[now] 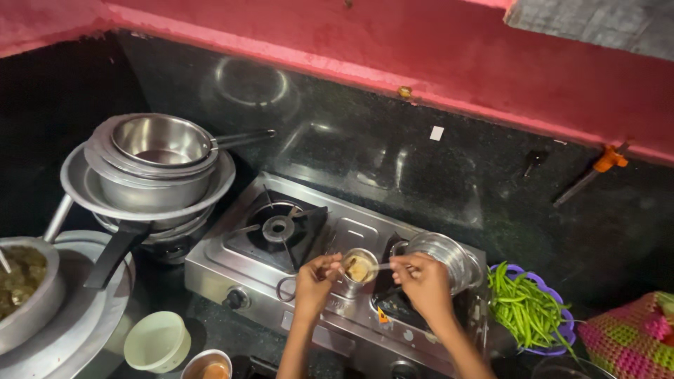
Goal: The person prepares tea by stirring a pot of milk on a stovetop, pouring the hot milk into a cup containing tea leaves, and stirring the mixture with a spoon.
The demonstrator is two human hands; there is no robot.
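Head view: left hand [316,279] pinches the small steel cup [359,269] steady over the stove [337,238], so right hand [421,279], at its 3 o'clock, fingers closed on what looks like a spoon [382,266], can dip in.

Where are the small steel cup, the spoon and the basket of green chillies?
small steel cup [359,269], head view, on its brown contents at the mouth.
spoon [382,266], head view, on the thin handle between cup and right hand.
basket of green chillies [564,324], head view, on its purple rim.
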